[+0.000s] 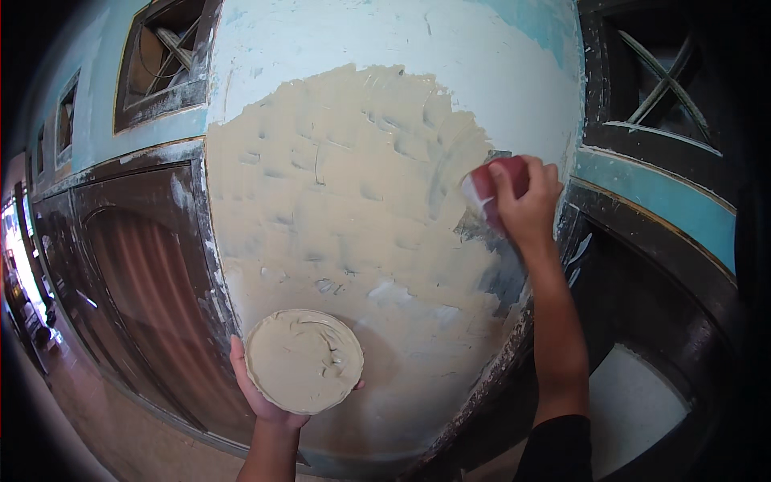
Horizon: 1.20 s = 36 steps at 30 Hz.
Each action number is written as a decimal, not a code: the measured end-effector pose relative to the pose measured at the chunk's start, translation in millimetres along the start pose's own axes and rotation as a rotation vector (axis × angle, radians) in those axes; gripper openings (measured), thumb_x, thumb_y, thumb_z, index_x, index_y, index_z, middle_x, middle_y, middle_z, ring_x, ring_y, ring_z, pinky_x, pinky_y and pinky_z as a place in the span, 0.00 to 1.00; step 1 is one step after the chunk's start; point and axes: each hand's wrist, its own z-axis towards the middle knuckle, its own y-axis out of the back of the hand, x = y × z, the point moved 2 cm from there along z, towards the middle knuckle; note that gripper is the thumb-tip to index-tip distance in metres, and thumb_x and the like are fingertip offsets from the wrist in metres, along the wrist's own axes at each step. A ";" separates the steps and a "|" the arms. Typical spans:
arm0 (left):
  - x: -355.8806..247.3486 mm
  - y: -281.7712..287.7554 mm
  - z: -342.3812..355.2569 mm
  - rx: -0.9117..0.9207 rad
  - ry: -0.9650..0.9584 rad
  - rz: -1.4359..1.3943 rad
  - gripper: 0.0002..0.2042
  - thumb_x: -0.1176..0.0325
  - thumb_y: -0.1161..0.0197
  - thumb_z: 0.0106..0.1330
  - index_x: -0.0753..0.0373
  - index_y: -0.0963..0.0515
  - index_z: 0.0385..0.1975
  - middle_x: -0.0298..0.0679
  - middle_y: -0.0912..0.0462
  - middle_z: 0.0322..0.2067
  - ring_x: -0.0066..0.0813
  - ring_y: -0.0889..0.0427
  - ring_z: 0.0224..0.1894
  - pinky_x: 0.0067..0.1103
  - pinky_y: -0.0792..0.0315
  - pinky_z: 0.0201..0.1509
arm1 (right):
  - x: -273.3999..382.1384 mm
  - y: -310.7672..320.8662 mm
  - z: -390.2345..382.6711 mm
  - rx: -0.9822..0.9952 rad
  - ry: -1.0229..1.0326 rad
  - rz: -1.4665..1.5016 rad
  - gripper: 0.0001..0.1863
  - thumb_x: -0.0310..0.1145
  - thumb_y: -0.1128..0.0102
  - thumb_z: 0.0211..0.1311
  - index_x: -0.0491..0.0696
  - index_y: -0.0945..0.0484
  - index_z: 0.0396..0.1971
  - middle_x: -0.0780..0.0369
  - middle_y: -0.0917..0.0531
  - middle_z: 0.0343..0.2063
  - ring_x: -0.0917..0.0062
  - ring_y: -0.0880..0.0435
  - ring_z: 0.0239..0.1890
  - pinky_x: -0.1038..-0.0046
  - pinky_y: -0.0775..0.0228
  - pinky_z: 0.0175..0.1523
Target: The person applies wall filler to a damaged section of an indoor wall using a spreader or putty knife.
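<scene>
My left hand (269,402) holds a round container (301,361) filled to the rim with smooth beige putty, low in front of the wall (393,32). A beige putty coat (337,177) with short dark streaks covers much of the wall, below a white upper part. My right hand (532,197) grips a dark red flat spreader (502,177) with pale paste on its left part, against the wall at the coat's right edge. A dark grey unevenly covered patch (498,265) shows below and behind the spreader.
Left are a dark door (193,321) with a reddish curtained panel and small framed openings (165,64) above. Right are a dark window with crossed bars (662,80), a turquoise band (666,217) and a dark recess (634,289). A tiled floor (112,394) runs toward a bright opening at far left.
</scene>
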 end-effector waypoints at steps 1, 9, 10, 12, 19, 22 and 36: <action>0.0 1.3 -0.9 0.006 0.000 0.042 0.48 0.21 0.63 0.68 0.56 0.37 0.75 0.59 0.34 0.71 0.85 0.32 0.63 0.78 0.31 0.49 | -7.2 1.1 5.2 -0.021 -0.061 0.028 0.22 0.46 0.24 0.60 0.46 0.18 0.46 0.55 0.21 0.36 0.60 0.23 0.43 0.58 0.37 0.54; -1.5 3.1 -7.9 0.007 0.023 -0.058 0.49 0.21 0.68 0.67 0.57 0.36 0.74 0.55 0.32 0.69 0.69 0.27 0.65 0.74 0.28 0.52 | 5.7 -0.2 -8.7 0.076 0.115 -0.055 0.22 0.48 0.25 0.61 0.46 0.17 0.43 0.54 0.19 0.37 0.60 0.22 0.42 0.58 0.37 0.53; -0.6 1.3 -8.0 0.000 0.023 -0.115 0.49 0.21 0.68 0.67 0.57 0.35 0.74 0.55 0.31 0.69 0.68 0.26 0.64 0.75 0.28 0.52 | 0.9 -0.7 -1.5 0.077 0.113 -0.058 0.22 0.48 0.25 0.61 0.46 0.17 0.43 0.54 0.19 0.37 0.60 0.22 0.42 0.58 0.37 0.53; 0.2 4.7 -10.8 0.017 0.009 -0.026 0.48 0.21 0.67 0.68 0.57 0.35 0.73 0.54 0.31 0.69 0.68 0.26 0.64 0.75 0.29 0.52 | -14.9 2.3 8.5 -0.031 -0.118 0.085 0.22 0.48 0.25 0.62 0.45 0.17 0.43 0.54 0.20 0.36 0.59 0.22 0.41 0.58 0.35 0.52; 1.4 6.9 -11.4 0.001 -0.024 0.074 0.47 0.22 0.65 0.69 0.56 0.34 0.73 0.52 0.30 0.69 0.68 0.26 0.63 0.78 0.31 0.51 | 10.4 -4.1 -13.3 0.091 0.235 -0.056 0.23 0.51 0.26 0.62 0.45 0.17 0.43 0.54 0.18 0.36 0.57 0.21 0.40 0.57 0.33 0.51; 6.0 7.2 -10.9 -0.034 -0.018 0.035 0.48 0.21 0.64 0.67 0.54 0.36 0.75 0.59 0.35 0.71 0.87 0.33 0.64 0.79 0.32 0.50 | -7.1 5.5 19.7 -0.064 -0.119 -0.009 0.24 0.52 0.28 0.64 0.46 0.18 0.43 0.54 0.19 0.37 0.55 0.22 0.39 0.56 0.34 0.53; 2.6 24.1 -34.1 0.025 -0.017 0.033 0.48 0.23 0.67 0.69 0.59 0.37 0.75 0.55 0.33 0.71 0.68 0.26 0.65 0.77 0.30 0.50 | 146.0 -6.3 -186.5 1.164 -0.820 1.110 0.17 0.42 0.30 0.73 0.41 0.17 0.43 0.65 0.11 0.33 0.87 0.17 0.33 0.79 0.23 0.38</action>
